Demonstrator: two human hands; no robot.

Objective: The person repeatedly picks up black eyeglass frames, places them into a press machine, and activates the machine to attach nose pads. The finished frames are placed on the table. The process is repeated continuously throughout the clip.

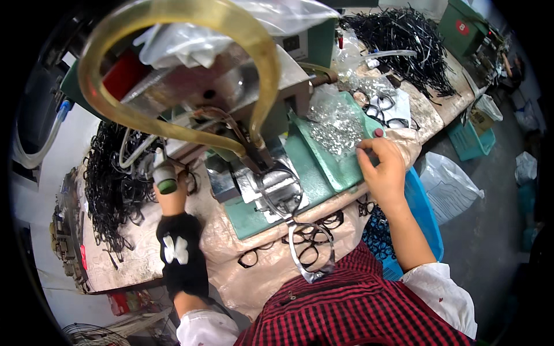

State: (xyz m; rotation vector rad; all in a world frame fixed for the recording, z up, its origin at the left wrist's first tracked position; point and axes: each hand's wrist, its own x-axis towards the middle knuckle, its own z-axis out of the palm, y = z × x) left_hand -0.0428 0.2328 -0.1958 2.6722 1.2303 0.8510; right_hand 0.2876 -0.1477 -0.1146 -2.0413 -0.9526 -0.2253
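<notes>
My right hand point(384, 173) is over the edge of a green metal tray point(346, 180), thumb and forefinger pinched together. Whatever they hold, if anything, is too small to make out. Beside the fingertips lies a heap of tiny silvery metal parts point(336, 132) on clear plastic. An eyeglass front point(290, 219) sits at the bench machine's metal fixture point(283, 193), one rim under the machine's tip and the other hanging toward me. At the left, my left hand point(171, 199) reaches behind a grey-green knob point(165, 180), which hides its fingers. Dark eyeglass pieces are close to it.
A thick yellow hose point(268, 69) arches over the machine. Black temple pieces point(404, 49) heap at the back right, more dark frame parts point(112, 190) at the left. Several eyeglass fronts point(249, 258) lie on the brown covering before me. A blue basket point(424, 216) stands below my right forearm.
</notes>
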